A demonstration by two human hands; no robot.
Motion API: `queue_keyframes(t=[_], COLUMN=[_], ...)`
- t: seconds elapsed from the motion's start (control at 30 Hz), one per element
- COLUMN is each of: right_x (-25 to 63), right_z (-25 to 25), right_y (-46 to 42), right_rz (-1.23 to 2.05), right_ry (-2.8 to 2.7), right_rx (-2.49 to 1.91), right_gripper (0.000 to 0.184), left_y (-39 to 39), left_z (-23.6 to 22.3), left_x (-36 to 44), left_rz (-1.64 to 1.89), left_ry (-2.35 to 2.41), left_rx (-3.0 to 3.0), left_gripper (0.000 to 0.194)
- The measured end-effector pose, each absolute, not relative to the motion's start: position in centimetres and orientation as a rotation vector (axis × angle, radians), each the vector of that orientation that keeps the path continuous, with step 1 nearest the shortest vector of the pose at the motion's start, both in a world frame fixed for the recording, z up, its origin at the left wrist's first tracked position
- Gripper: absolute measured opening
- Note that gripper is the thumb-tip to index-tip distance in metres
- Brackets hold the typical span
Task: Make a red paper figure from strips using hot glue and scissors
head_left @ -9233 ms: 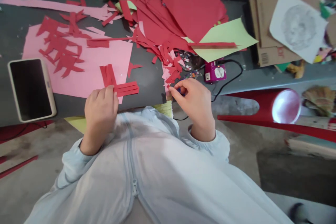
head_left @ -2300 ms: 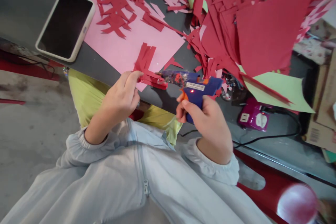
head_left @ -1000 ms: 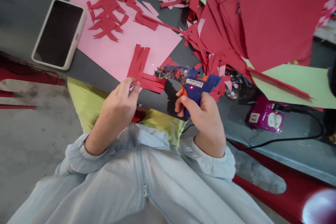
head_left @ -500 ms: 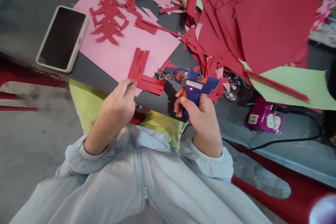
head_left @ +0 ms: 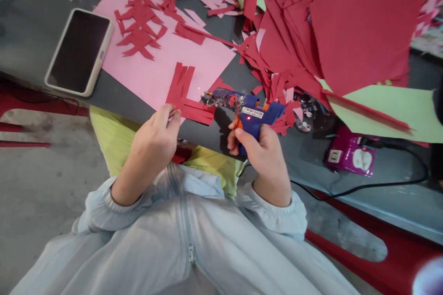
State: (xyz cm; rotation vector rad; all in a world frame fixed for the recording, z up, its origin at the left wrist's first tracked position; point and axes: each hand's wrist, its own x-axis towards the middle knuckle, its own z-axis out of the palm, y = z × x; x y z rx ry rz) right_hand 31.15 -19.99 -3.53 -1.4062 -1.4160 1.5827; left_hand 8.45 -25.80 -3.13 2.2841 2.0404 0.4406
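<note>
My left hand (head_left: 157, 138) pinches the near corner of a red paper piece (head_left: 182, 94) made of slit strips that meet in an L shape. The piece lies over the edge of a pink paper sheet (head_left: 134, 76). My right hand (head_left: 261, 152) is wrapped round the handle of a blue glue gun (head_left: 254, 110), a finger at its orange trigger. A small red light glows on its body, and stringy residue clings round the front. Its nozzle points left, just above the strips' right end.
A phone (head_left: 79, 50) lies at the left. Joined red paper cutouts (head_left: 140, 20) rest on the pink sheet. Red paper (head_left: 360, 27) and scraps are heaped at the right, beside green paper (head_left: 391, 106). A purple power box (head_left: 351, 152) with a black cable (head_left: 374, 186) sits at the right.
The view has shifted slightly. My left fingers have opened a little at the paper's corner. The glue gun stays in nearly the same place over the strips.
</note>
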Motion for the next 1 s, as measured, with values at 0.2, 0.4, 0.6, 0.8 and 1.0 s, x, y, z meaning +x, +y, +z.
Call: queue_keyframes(t=[0.2, 0.4, 0.6, 0.8, 1.0], right_x=[31.2, 31.1, 31.1, 31.3, 31.3], right_z=[-3.6, -3.6, -3.7, -3.7, -3.7], right_y=[-19.9, -19.9, -19.9, -19.9, -19.9], right_rz=[1.606, 1.619, 1.620, 1.618, 1.634], right_ry=[-1.411, -1.424, -1.429, -1.447, -1.455], right_rx=[-1.401, -1.367, -1.350, -1.343, -1.345], right_gripper=[0.008, 0.007, 0.008, 0.008, 0.011], left_y=[-25.4, -25.1, -25.2, -25.0, -25.1], left_z=[-2.8, -2.6, -1.9, -2.2, -1.9], left_x=[8.2, 9.0, 9.4, 9.6, 9.6], left_rz=[0.378, 0.241, 0.182, 0.251, 0.192], left_ry=[2.020, 2.084, 2.048, 2.118, 2.050], left_rx=[2.299, 2.304, 2.311, 2.237, 2.286], left_gripper=[0.040, 0.045, 0.043, 0.045, 0.044])
